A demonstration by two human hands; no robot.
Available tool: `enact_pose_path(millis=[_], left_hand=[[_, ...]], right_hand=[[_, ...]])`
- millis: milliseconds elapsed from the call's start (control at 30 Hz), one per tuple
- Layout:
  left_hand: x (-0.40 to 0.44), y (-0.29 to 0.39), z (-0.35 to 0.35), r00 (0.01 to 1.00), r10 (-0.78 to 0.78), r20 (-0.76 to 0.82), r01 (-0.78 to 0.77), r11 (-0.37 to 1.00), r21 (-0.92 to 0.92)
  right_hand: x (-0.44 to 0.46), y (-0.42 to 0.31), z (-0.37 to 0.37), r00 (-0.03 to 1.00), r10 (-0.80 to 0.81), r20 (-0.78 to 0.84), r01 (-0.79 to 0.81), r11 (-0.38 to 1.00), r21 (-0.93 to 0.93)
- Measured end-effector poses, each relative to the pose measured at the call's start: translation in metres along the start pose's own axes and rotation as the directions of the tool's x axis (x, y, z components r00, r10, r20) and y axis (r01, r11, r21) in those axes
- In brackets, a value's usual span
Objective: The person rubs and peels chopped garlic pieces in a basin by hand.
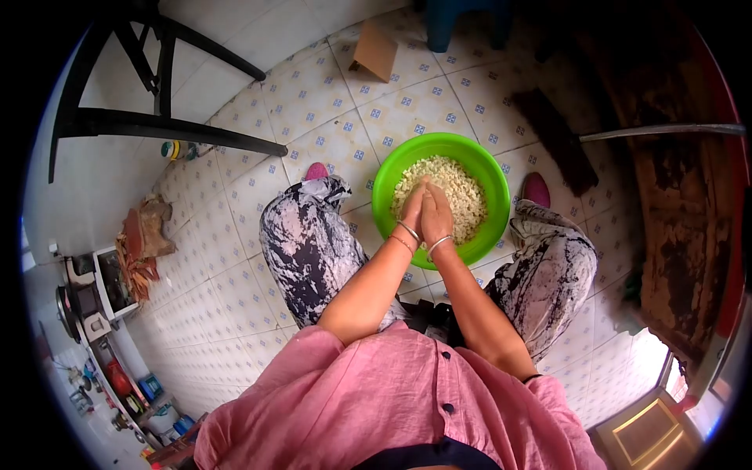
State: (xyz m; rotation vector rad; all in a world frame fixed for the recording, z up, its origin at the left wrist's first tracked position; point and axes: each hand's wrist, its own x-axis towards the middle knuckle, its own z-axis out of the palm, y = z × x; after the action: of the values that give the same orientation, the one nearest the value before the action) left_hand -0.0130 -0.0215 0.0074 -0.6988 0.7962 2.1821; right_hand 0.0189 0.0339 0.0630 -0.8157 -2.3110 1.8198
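Observation:
A bright green plastic basin (495, 227) rests on the tiled floor between my knees. Pale, crumbly small pieces (462, 188) fill its bottom; their exact kind is too small to tell. My left hand (412, 210) and my right hand (436, 213) are pressed against each other, palm to palm, over the basin's middle. Their fingers are closed together, with the tips toward the far side of the pieces. Whatever lies between the palms, if anything, is hidden. Each wrist wears a bangle.
A black metal frame (180, 129) stands at the upper left. A cardboard piece (374, 52) and a blue stool (440, 27) are beyond the basin. To the right lies a broom (556, 141) with a metal handle, beside brown wooden furniture (674, 235). Shelves (125, 392) line the lower left.

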Motion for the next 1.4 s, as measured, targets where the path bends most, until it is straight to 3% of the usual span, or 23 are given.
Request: enact_pose_path(millis=[67, 100, 267, 367, 433, 467, 533, 600, 667, 700, 800, 967, 1000, 1033, 1133, 1200, 1267, 1333, 1400], left_hand=[[0.018, -0.019, -0.025, 0.977, -0.049, 0.206, 0.079, 0.987, -0.142], [-0.015, -0.012, 0.02, 0.997, 0.039, -0.062, -0.038, 0.999, 0.007], [-0.032, -0.01, 0.042, 0.983, -0.061, -0.174, 0.081, 0.991, 0.107], [-0.033, -0.004, 0.043, 0.975, -0.096, -0.199, 0.104, 0.994, 0.03], [-0.022, 0.003, 0.025, 0.998, -0.066, -0.012, 0.066, 0.997, -0.03], [-0.015, 0.004, 0.017, 0.998, -0.067, -0.01, 0.067, 0.997, -0.036], [-0.013, 0.007, 0.013, 0.985, -0.107, 0.132, 0.127, 0.979, -0.158], [-0.019, -0.006, 0.026, 0.996, 0.02, -0.091, -0.019, 1.0, 0.016], [-0.021, -0.01, 0.026, 0.999, -0.042, -0.035, 0.042, 0.999, 0.001], [-0.026, -0.008, 0.035, 0.983, -0.109, -0.148, 0.115, 0.993, 0.037], [-0.029, -0.02, 0.044, 0.988, -0.014, -0.154, 0.029, 0.996, 0.09], [-0.022, -0.011, 0.031, 0.99, -0.09, -0.108, 0.088, 0.996, -0.019], [-0.007, -0.009, 0.009, 0.995, -0.097, -0.018, 0.095, 0.994, -0.058], [0.003, -0.009, -0.004, 0.992, -0.1, 0.073, 0.107, 0.989, -0.097], [0.011, -0.01, -0.007, 0.993, -0.106, 0.06, 0.113, 0.985, -0.132], [0.005, -0.019, -0.001, 0.999, -0.04, 0.024, 0.042, 0.995, -0.088], [-0.017, -0.018, 0.026, 0.989, -0.058, -0.134, 0.064, 0.997, 0.038], [-0.032, -0.011, 0.047, 0.975, -0.133, -0.179, 0.144, 0.988, 0.049], [-0.034, -0.018, 0.05, 0.986, -0.032, -0.165, 0.048, 0.995, 0.088]], right_hand=[[0.007, 0.004, -0.002, 0.999, 0.034, -0.006, -0.034, 0.999, -0.027], [0.015, 0.008, -0.004, 0.998, 0.058, -0.022, -0.058, 0.998, -0.028], [0.035, 0.026, -0.007, 0.967, 0.256, -0.004, -0.251, 0.954, 0.166], [0.024, 0.019, -0.009, 0.983, 0.176, 0.044, -0.177, 0.984, 0.03], [0.012, 0.01, -0.004, 0.996, 0.077, 0.051, -0.075, 0.996, -0.044], [0.008, 0.004, -0.003, 0.996, 0.077, 0.052, -0.074, 0.996, -0.051], [0.002, 0.0, -0.002, 0.999, 0.037, 0.037, -0.038, 0.999, 0.022], [0.007, 0.007, -0.003, 0.998, 0.045, 0.034, -0.047, 0.997, 0.059], [0.015, 0.008, -0.007, 0.987, 0.162, 0.026, -0.163, 0.985, 0.049], [0.022, 0.015, -0.009, 0.987, 0.162, 0.006, -0.162, 0.987, 0.003], [0.037, 0.022, -0.011, 0.961, 0.276, -0.034, -0.271, 0.956, 0.111], [0.022, 0.01, -0.011, 0.983, 0.177, 0.055, -0.176, 0.984, -0.031], [0.015, 0.007, -0.007, 0.988, 0.13, 0.08, -0.129, 0.991, -0.021], [0.013, 0.015, 0.0, 0.991, 0.105, 0.08, -0.101, 0.993, -0.055], [0.008, 0.011, 0.005, 0.999, 0.042, 0.008, -0.042, 0.999, -0.027], [0.01, 0.005, -0.002, 0.996, 0.087, 0.024, -0.088, 0.996, 0.011], [0.019, 0.007, -0.011, 0.983, 0.183, 0.002, -0.182, 0.98, 0.082], [0.035, 0.026, -0.011, 0.974, 0.227, 0.001, -0.226, 0.973, 0.05], [0.042, 0.031, -0.008, 0.93, 0.367, 0.003, -0.353, 0.893, 0.279]])
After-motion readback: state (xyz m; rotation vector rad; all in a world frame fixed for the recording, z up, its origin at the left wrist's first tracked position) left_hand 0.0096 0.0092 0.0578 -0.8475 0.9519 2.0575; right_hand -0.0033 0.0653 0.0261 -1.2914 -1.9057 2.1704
